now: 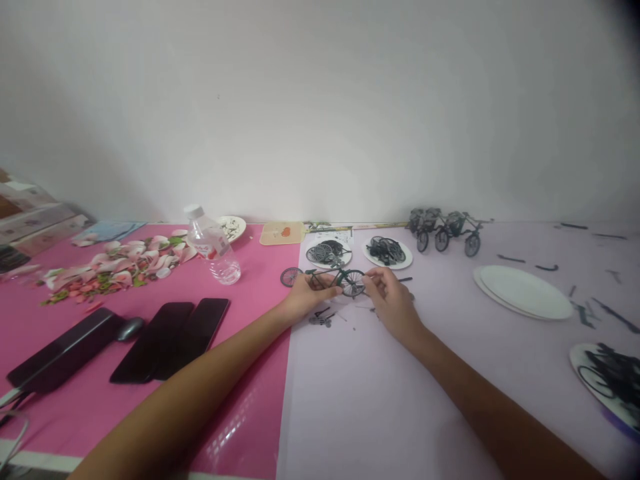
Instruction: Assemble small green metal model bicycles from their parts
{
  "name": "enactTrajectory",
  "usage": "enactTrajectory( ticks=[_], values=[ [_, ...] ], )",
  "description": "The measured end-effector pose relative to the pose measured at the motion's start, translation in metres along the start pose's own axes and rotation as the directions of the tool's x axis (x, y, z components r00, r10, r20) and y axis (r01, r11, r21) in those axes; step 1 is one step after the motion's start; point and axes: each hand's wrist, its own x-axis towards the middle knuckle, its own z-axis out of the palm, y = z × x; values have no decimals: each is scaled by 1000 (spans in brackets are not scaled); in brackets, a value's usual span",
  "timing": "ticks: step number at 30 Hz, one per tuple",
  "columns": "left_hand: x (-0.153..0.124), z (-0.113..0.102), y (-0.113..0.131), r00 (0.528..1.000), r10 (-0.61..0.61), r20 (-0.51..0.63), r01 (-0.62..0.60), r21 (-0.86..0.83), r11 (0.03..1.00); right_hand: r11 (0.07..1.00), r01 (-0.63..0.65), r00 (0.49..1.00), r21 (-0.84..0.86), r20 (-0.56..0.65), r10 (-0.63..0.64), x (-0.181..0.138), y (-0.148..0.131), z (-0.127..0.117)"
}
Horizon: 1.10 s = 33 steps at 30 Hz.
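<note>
A small dark model bicycle [327, 277] is held upright over the table where the pink and pale lilac halves meet. My left hand [307, 299] is closed round its frame, thumb and fingers pinching it near the middle. At the bicycle's right wheel [353, 283], my right hand [393, 300] has its thumb and fingertips pinched on the rim. Whether a smaller piece sits in those fingertips cannot be made out. Small dark parts [321, 318] lie just below the left hand. Behind the bicycle stand a plate of wheels [345, 261] and a plate of dark parts [409, 259].
Finished-looking model bicycles [445, 230] stand by the wall. To the right are stacked white plates [523, 292], loose dark pieces [583, 315] and a parts plate [575, 353]. At left are a water bottle [213, 247], petal-like pieces [125, 260], phones [170, 340] and a black case [65, 350].
</note>
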Motion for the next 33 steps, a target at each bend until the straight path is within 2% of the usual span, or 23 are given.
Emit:
enactTrajectory(
  ticks=[3,7,9,19,28,33],
  values=[
    [0,0,0,999,8,-34,-8,0,1000,999,14,1000,-38,-15,-14,-1,-6,-3],
    [0,1,-2,998,-5,-66,5,1,1000,997,71,989,-43,136,-65,-4,-13,-5],
    [1,0,-3,998,0,-68,0,13,1000,995,91,981,-43,173,-82,-5,-14,-4],
    [-2,2,1,998,-4,-61,6,46,999,997,76,988,-29,135,-71,-8,-12,5],
    [-2,3,-2,999,-2,-34,4,67,998,994,82,974,-70,215,-65,-8,-14,3],
    [-1,2,-4,999,-2,-53,6,90,996,999,-11,965,-32,262,19,-9,-16,1]
  ],
)
